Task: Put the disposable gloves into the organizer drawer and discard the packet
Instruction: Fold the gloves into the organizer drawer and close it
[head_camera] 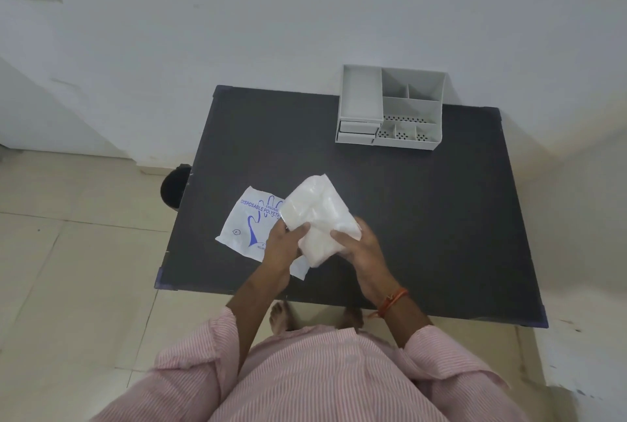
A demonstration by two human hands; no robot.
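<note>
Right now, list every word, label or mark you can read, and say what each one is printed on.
"DISPOSABLE POLYETH", cut off by the stack of gloves: blue print on the empty packet lying on the table.
A small line above it: too blurred to read.
A small round symbol and fine print near the packet's lower edge: too small to read.
Grey desk organizer: no text visible.

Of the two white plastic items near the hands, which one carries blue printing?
The flat packet lying on the table, left of the hands. The glove stack, held in both hands, is plain white with no print.
</note>
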